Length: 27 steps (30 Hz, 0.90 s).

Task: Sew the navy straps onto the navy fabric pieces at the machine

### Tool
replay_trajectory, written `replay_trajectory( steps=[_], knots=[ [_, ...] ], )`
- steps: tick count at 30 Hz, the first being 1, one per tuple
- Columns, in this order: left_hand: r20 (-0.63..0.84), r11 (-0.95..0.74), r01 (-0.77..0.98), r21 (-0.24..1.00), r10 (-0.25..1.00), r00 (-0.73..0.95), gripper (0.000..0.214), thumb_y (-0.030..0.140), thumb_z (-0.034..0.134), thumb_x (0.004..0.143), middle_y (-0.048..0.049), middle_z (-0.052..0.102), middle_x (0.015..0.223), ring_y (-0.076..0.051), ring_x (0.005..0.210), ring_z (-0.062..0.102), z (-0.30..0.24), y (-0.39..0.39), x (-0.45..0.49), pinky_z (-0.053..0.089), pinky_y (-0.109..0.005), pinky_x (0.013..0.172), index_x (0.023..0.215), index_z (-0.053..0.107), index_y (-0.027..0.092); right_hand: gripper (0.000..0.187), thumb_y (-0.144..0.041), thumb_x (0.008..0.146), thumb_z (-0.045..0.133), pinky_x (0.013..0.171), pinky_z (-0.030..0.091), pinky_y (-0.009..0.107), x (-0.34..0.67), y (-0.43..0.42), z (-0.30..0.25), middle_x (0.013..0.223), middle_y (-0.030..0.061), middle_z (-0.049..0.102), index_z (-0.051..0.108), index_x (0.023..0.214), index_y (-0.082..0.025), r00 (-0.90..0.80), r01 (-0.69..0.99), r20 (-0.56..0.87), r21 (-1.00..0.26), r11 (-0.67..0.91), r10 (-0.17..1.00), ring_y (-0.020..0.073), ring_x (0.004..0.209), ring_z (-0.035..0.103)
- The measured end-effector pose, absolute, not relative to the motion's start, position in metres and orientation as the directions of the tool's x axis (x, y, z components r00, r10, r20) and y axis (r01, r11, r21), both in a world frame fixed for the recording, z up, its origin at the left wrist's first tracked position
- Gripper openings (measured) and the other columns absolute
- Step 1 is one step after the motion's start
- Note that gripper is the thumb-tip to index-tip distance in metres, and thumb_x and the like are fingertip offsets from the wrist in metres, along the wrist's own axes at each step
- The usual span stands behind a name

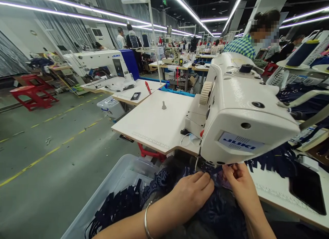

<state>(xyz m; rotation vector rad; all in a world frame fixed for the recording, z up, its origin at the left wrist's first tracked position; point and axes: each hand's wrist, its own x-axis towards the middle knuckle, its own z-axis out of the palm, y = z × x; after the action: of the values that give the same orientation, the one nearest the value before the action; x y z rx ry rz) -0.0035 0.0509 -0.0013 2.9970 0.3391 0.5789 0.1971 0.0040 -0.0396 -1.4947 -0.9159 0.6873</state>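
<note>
A white sewing machine (246, 105) stands in front of me, its needle area low at the front left. Just below it, my left hand (196, 191) has its fingers curled closed on navy lace fabric (218, 211). A silver bangle (147, 220) circles that wrist. To the right, my right hand (238, 175) pinches a dark navy strip (218, 169) right under the machine head. The fabric hangs over my lap, and its lower part is in shadow. Fingertips of the left hand are partly hidden against the cloth.
A clear plastic bin (115, 177) with navy straps (118, 206) stands at lower left. The white worktable (154, 119) carries a small grey metal piece (163, 105). At right lies a black phone (307, 189) near navy strips (277, 160). A person in a checked shirt (238, 45) sits beyond.
</note>
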Motion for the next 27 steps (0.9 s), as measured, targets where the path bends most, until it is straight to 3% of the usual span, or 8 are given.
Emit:
replay_trajectory(
  steps=[4, 10, 14, 19, 27],
  knots=[
    [0.397, -0.956, 0.174, 0.235, 0.257, 0.881, 0.031, 0.007, 0.034, 0.097, -0.0125, 0.055, 0.127, -0.018, 0.119, 0.051, -0.002, 0.055, -0.014, 0.043, -0.025, 0.104, 0.124, 0.050, 0.004, 0.032, -0.049, 0.082, 0.064, 0.053, 0.041, 0.024, 0.193, 0.001, -0.040, 0.063, -0.0060, 0.042, 0.047, 0.080, -0.022, 0.527, 0.191, 0.060, -0.980, -0.049, 0.848, 0.0118, 0.057, 0.044],
    [0.432, -0.990, 0.127, 0.055, 0.138, 0.891, 0.029, 0.009, 0.035, 0.100, -0.0096, 0.060, 0.122, -0.017, 0.111, 0.056, -0.004, 0.058, -0.010, 0.046, -0.026, 0.098, 0.121, 0.055, 0.006, 0.036, -0.054, 0.080, 0.063, 0.058, 0.041, 0.025, 0.180, 0.003, -0.046, 0.068, -0.0047, 0.045, 0.052, 0.088, -0.021, 0.519, 0.172, -0.008, -0.979, -0.114, 0.855, 0.0129, 0.062, 0.044],
    [0.435, -0.987, 0.150, -0.059, 0.110, 0.894, 0.028, 0.012, 0.043, 0.100, -0.0035, 0.061, 0.124, -0.016, 0.110, 0.055, -0.003, 0.064, -0.013, 0.047, -0.030, 0.095, 0.123, 0.057, 0.015, 0.036, -0.054, 0.081, 0.062, 0.061, 0.042, 0.025, 0.175, 0.005, -0.052, 0.072, -0.0036, 0.049, 0.054, 0.094, -0.021, 0.526, 0.117, -0.045, -0.985, -0.125, 0.849, 0.0130, 0.065, 0.045],
    [0.464, -0.993, 0.089, -0.075, 0.044, 0.885, 0.026, 0.014, 0.047, 0.099, -0.0017, 0.059, 0.127, -0.015, 0.119, 0.050, -0.013, 0.069, -0.017, 0.036, -0.030, 0.111, 0.122, 0.059, 0.014, 0.037, -0.054, 0.081, 0.063, 0.062, 0.042, 0.024, 0.173, 0.005, -0.054, 0.073, -0.0047, 0.048, 0.053, 0.097, -0.023, 0.548, 0.062, -0.073, -0.990, -0.127, 0.833, 0.0127, 0.066, 0.044],
    [0.429, -0.983, 0.134, -0.122, 0.069, 0.901, 0.031, 0.014, 0.040, 0.100, -0.0064, 0.055, 0.132, -0.016, 0.121, 0.051, -0.011, 0.066, -0.017, 0.038, -0.030, 0.110, 0.128, 0.056, 0.013, 0.039, -0.056, 0.078, 0.065, 0.066, 0.044, 0.026, 0.178, 0.004, -0.054, 0.078, -0.0025, 0.053, 0.055, 0.095, -0.022, 0.544, 0.073, -0.097, -0.984, -0.162, 0.834, 0.0145, 0.071, 0.049]
  ],
)
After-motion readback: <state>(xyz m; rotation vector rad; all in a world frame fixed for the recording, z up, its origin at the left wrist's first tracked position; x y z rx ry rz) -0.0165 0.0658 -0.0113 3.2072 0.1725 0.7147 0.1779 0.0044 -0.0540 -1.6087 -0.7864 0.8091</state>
